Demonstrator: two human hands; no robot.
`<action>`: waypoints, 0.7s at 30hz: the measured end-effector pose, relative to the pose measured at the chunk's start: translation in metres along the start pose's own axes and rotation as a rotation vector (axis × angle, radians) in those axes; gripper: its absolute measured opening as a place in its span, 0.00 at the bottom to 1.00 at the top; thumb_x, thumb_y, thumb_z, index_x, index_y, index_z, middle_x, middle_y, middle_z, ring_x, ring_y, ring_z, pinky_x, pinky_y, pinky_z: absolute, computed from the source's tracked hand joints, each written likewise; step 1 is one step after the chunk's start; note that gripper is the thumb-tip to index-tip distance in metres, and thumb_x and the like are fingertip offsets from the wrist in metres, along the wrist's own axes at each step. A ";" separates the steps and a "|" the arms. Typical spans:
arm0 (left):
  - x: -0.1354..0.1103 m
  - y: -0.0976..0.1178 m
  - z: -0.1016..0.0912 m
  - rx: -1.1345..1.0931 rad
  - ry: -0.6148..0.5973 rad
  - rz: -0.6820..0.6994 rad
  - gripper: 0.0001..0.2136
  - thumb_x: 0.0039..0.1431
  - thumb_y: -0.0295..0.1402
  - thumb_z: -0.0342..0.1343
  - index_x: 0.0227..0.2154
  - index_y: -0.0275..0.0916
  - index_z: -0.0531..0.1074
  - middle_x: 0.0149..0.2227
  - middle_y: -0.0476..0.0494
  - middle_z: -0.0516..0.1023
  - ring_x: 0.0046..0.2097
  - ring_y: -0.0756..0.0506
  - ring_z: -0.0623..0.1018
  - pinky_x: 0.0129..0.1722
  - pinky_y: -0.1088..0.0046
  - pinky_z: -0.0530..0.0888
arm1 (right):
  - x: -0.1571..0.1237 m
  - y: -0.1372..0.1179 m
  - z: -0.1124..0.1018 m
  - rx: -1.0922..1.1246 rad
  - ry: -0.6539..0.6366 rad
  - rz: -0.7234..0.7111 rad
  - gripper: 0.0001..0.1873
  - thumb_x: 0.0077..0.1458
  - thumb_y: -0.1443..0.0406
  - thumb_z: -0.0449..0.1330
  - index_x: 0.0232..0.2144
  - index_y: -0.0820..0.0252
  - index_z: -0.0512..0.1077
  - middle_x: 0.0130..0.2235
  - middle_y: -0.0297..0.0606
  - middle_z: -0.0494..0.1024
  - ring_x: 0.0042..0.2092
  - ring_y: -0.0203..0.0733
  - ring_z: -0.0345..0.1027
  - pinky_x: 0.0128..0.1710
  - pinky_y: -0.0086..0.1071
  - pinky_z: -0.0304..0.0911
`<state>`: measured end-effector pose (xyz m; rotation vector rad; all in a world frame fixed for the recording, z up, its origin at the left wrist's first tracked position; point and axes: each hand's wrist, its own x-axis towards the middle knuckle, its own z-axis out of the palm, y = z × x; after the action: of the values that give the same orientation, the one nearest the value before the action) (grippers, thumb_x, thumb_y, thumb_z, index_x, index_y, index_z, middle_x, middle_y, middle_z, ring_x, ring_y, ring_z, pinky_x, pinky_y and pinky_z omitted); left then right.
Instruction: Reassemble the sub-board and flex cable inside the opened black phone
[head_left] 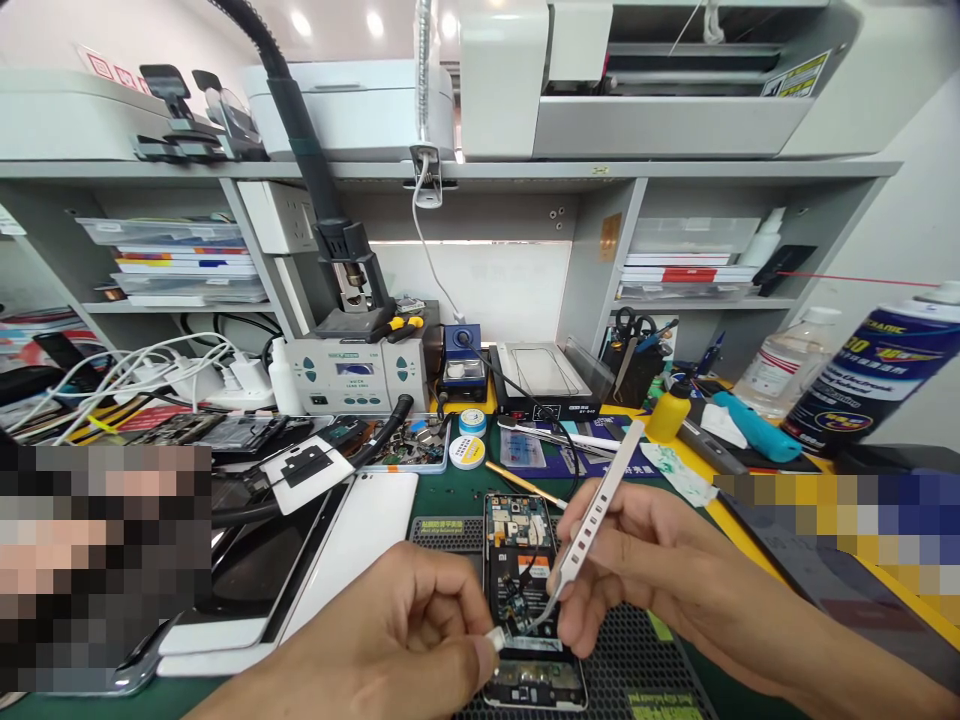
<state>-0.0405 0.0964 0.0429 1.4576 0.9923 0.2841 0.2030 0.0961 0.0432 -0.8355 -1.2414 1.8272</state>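
Observation:
An opened smartphone [534, 690] lies on a black perforated mat [637, 655], its circuit board [517, 535] and battery [506, 572] exposed. My left hand [409, 635] is closed in a pinch on a small white piece [496, 637] over the phone's lower left part. In my right hand [626, 550] is a pair of metal tweezers [600, 505], gripped between thumb and fingers. The tweezer tips point down to a small circuit board with a dark flex cable [516, 607], just above the battery's lower end. Whether the tips grip it, I cannot tell.
Behind the phone stand a hot-air station [352, 372], a soldering unit [463, 365] and a tray of parts [420, 445]. White tablets [375, 510] lie left. A yellow bottle [670, 412] and a spray can [874, 370] stand right. A screwdriver-like yellow rod [525, 483] lies behind the phone.

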 end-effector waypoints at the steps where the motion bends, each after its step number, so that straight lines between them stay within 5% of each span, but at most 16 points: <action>1: 0.001 -0.001 -0.001 0.004 -0.001 0.010 0.11 0.57 0.41 0.58 0.27 0.40 0.68 0.17 0.56 0.69 0.16 0.53 0.67 0.16 0.78 0.57 | 0.000 0.000 -0.001 -0.002 -0.002 0.000 0.08 0.65 0.62 0.63 0.38 0.63 0.73 0.32 0.43 0.85 0.32 0.44 0.82 0.35 0.38 0.76; 21: 0.003 -0.008 -0.002 0.061 -0.011 0.032 0.09 0.61 0.39 0.56 0.29 0.40 0.68 0.20 0.56 0.70 0.18 0.54 0.67 0.17 0.79 0.60 | 0.000 0.003 -0.002 -0.020 -0.008 0.000 0.08 0.66 0.62 0.63 0.38 0.63 0.73 0.32 0.41 0.84 0.32 0.43 0.82 0.35 0.36 0.76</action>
<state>-0.0439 0.0985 0.0349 1.5298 0.9771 0.2706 0.2042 0.0962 0.0398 -0.8397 -1.2665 1.8231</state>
